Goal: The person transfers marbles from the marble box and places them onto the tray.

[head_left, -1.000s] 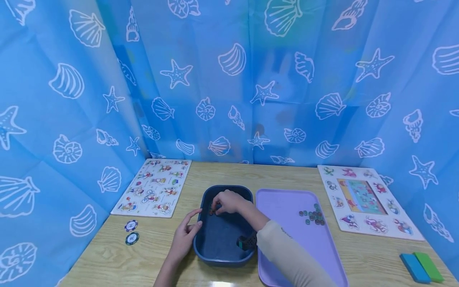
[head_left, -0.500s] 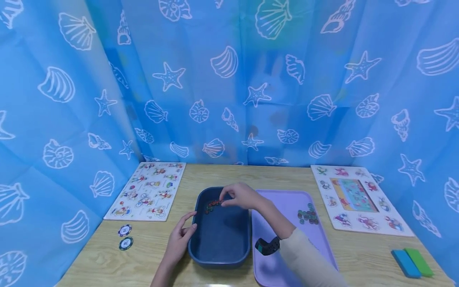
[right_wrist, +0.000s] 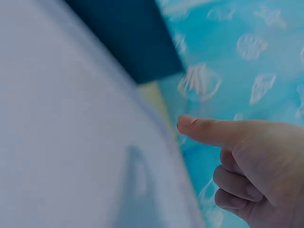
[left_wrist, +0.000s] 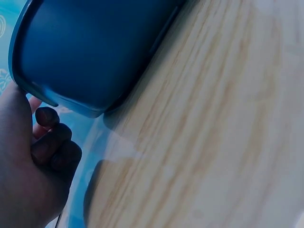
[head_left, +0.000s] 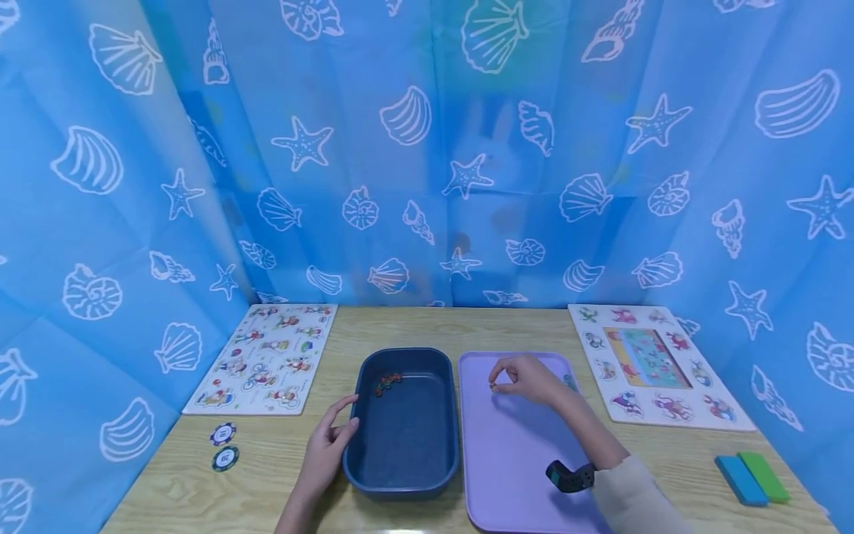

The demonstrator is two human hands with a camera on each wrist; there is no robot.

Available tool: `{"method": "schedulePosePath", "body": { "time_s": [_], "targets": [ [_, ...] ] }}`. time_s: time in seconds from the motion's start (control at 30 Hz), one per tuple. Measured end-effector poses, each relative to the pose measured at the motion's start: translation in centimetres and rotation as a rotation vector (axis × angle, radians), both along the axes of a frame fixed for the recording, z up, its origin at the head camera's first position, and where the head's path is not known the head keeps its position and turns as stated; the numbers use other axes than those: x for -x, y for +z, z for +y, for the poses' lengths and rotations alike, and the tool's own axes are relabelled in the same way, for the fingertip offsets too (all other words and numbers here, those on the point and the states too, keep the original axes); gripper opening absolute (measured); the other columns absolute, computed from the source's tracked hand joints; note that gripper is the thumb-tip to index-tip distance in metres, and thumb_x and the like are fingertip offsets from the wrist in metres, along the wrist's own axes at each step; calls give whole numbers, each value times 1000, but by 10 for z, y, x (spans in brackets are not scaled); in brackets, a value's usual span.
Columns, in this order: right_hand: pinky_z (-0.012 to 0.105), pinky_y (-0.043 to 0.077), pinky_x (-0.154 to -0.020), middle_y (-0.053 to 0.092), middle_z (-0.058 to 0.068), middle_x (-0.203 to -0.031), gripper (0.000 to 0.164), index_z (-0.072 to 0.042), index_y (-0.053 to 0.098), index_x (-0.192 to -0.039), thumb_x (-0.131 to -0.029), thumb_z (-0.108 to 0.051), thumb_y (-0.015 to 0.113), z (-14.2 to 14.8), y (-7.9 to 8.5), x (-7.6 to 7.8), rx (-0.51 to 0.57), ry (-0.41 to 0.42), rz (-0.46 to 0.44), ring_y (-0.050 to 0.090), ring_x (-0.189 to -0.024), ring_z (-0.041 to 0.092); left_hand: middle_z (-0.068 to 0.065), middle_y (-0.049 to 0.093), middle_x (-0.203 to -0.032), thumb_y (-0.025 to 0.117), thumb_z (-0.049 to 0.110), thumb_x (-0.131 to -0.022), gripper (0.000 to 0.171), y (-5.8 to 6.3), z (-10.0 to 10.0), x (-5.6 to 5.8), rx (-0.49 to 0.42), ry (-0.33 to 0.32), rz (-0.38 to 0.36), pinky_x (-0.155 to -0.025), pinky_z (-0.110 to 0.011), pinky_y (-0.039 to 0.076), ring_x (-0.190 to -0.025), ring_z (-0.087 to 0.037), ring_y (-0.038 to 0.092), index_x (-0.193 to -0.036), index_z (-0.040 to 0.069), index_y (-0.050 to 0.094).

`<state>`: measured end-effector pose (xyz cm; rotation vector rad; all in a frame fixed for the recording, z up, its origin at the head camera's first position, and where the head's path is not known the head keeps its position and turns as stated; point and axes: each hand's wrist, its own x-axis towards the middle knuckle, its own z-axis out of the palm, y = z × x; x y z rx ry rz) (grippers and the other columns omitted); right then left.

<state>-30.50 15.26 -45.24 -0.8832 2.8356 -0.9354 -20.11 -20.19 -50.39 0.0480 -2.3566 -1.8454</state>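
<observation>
Beads [head_left: 389, 381], red and green, lie in a short row toward the far L corner of the tub [head_left: 403, 437]; more, green [head_left: 569, 381], show on the tray [head_left: 514, 467], partly hidden behind the R hand [head_left: 525, 379]. R hand is above the tray's far half, index and thumb tips pressed together, pinching what is prob. one small bead (too small in the head view to be sure; tips overlap in R wrist view). L hand [head_left: 322, 454]: thumb and index spread, touching the tub's L rim; other fingers bent under, per L wrist view. Tub and tray sit side by side on the table [head_left: 380, 326]. Far L: picture board [head_left: 267, 360] w/ two chips [head_left: 225, 458] nearer the viewer; far R: puzzle [head_left: 640, 363], w/ blue block [head_left: 740, 480] & green block [head_left: 763, 477] nearer, side by side.
</observation>
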Motion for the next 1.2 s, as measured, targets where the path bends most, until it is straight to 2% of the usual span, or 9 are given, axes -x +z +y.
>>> {"method": "schedulePosePath", "body": {
  "time_s": [0.13,0.27,0.37,0.53,0.67,0.8,1.0,1.1,1.2],
  "targets": [
    [21,29,-47,38,-8,-52,10,-13,68,-85,-76,-17,70,16,-17,0,-44,-25,14,31,-48,5,2,39,-50,55,25,-89,35,-1,-1,0,-2,-2,10,-55,-24,41,-49,-11,47,-123,29,50],
    [22,30,-49,40,-9,-54,10,-17,67,-83,-74,-17,71,24,-24,0,-72,-53,16,33,-50,5,4,35,-50,54,24,-90,34,0,-1,1,-2,-4,-5,-51,-23,38,-46,-10,42,-123,29,49],
    [23,31,-50,42,-8,-56,9,-19,67,-83,-75,-17,70,26,-26,0,-79,-67,8,34,-51,6,3,35,-50,53,23,-90,35,0,-2,3,-12,-8,-31,-51,-23,38,-46,-11,42,-124,29,48],
    [23,31,-49,41,-8,-55,14,-18,66,-89,-75,-17,70,28,-27,0,-89,-74,12,34,-49,6,0,41,-52,52,21,-91,38,0,-3,4,-22,-33,-69,-55,-24,42,-50,-14,48,-128,25,45],
    [21,29,-46,35,-7,-51,20,-15,65,-95,-76,-17,70,22,-19,-3,-61,-62,26,31,-46,6,-1,43,-53,52,21,-91,37,0,-3,3,-18,-35,-69,-59,-24,43,-55,-15,53,-128,23,46],
    [21,29,-46,33,-7,-52,19,-17,66,-97,-79,-21,68,0,0,-5,-24,-21,27,30,-46,7,0,42,-52,52,23,-91,35,0,-1,1,-11,-21,-41,-57,-24,43,-54,-14,52,-125,27,47],
    [22,28,-46,30,-7,-50,19,-22,66,-98,-82,-30,64,-59,32,-3,6,94,49,27,-44,8,1,39,-51,53,21,-90,35,-1,0,1,-5,-12,-14,-53,-24,41,-50,-14,48,-124,29,48],
    [22,29,-48,30,-7,-50,19,-23,65,-98,-83,-34,62,-90,40,1,6,150,51,28,-45,8,2,36,-51,53,22,-90,35,-1,-1,2,-1,-10,-16,-51,-23,38,-47,-12,42,-124,29,48],
    [22,29,-49,31,-8,-50,20,-21,66,-98,-84,-34,61,-117,40,6,-12,193,43,30,-45,9,4,33,-51,53,23,-90,35,-1,-2,1,1,-11,-18,-49,-23,36,-45,-10,38,-124,29,48]
  ]
}}
